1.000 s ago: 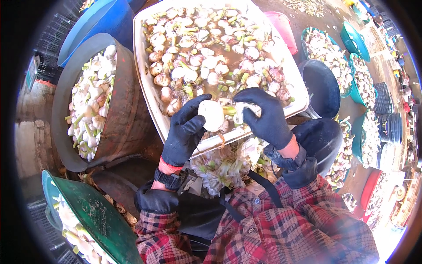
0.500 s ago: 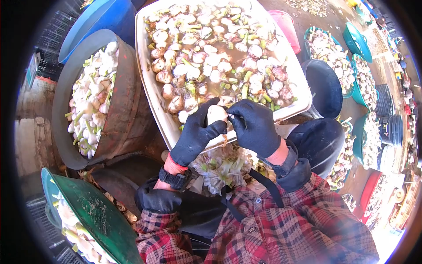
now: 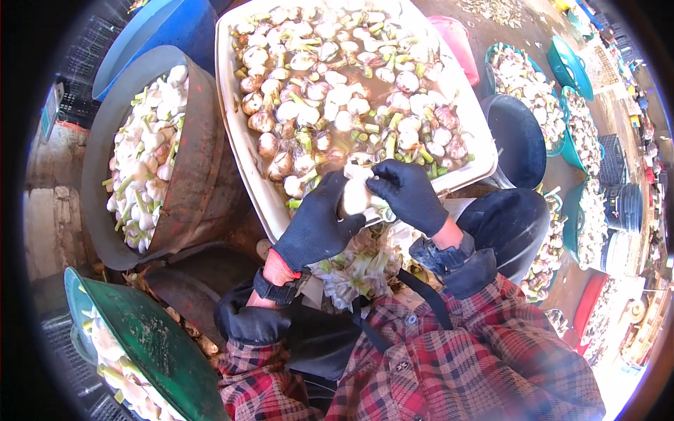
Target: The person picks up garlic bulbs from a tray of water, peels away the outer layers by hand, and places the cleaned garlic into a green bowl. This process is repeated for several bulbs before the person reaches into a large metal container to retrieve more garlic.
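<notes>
Head view: white tub (image 3: 479, 158) taken as landmark. It holds brownish water (image 3: 382, 83) and many garlic bulbs (image 3: 317, 91), some with green stems.

Held item: one pale bulb (image 3: 357, 197), just over the tub's near edge. Left hand (image 3: 316, 228), black-gloved: fingers and thumb clamped round the bulb from its left and lower side. Right hand (image 3: 407, 195), same glove, at the bulb's right: fingers drawn together in a pinch against its upper part. Whether a scrap of skin is between them, cannot tell.

Surroundings, relative to tub. Below near edge: heap of papery peel (image 3: 361, 270). Left side: rusty drum (image 3: 200, 168) loaded with whitish garlic (image 3: 147, 161). Lower left, well apart: green bucket (image 3: 147, 330), also with whitish garlic inside. Upper left: blue barrel (image 3: 165, 42). Right side: pink bucket (image 3: 458, 50) toward the far end, dark bucket (image 3: 516, 140) just beside the near corner. Farther right: teal tubs (image 3: 572, 223) of garlic.
</notes>
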Motion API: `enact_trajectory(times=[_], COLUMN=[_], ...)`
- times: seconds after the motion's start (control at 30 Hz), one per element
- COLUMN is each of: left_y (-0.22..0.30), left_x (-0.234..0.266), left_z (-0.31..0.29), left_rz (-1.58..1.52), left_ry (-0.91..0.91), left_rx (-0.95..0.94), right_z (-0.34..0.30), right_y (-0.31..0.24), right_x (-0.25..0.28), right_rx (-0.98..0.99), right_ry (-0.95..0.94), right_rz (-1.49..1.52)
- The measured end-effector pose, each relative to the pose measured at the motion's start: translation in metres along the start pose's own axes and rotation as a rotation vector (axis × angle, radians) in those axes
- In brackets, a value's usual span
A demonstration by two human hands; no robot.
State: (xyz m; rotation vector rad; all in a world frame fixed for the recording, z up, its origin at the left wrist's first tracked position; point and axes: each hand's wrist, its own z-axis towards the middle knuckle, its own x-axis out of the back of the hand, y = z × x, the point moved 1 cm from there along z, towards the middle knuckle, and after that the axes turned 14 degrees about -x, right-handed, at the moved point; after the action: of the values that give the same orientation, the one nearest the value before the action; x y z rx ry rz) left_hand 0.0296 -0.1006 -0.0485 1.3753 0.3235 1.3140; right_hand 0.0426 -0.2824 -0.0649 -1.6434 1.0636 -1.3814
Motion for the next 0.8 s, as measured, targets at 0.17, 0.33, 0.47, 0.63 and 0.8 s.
enact_trajectory(times=[0.17,0.33,0.47,0.63,0.8], left_y=[0.002,0.0,-0.002,-0.002,0.01], left_x=[-0.011,-0.01,-0.01,0.001,0.005], left_z=[0.005,0.0,0.002,0.002,0.002], left_rz=[-0.107,-0.329,-0.694,-0.718,-0.78], left_ry=[0.07,0.231,0.284,0.133,-0.049], left_rx=[0.177,0.149,0.171,0.174,0.183], right_z=[-0.005,-0.004,-0.003,-0.007,-0.005], right_y=[0.002,0.0,0.018,0.012,0.029], right_x=[0.003,-0.003,-0.013,-0.008,0.005], right_rx=[-0.023,-0.224,-0.382,-0.416,-0.36], right_ry=[-0.078,-0.043,-0.046,-0.071,0.066], right_rz=[-0.039,0.159,0.506,0.542,0.255])
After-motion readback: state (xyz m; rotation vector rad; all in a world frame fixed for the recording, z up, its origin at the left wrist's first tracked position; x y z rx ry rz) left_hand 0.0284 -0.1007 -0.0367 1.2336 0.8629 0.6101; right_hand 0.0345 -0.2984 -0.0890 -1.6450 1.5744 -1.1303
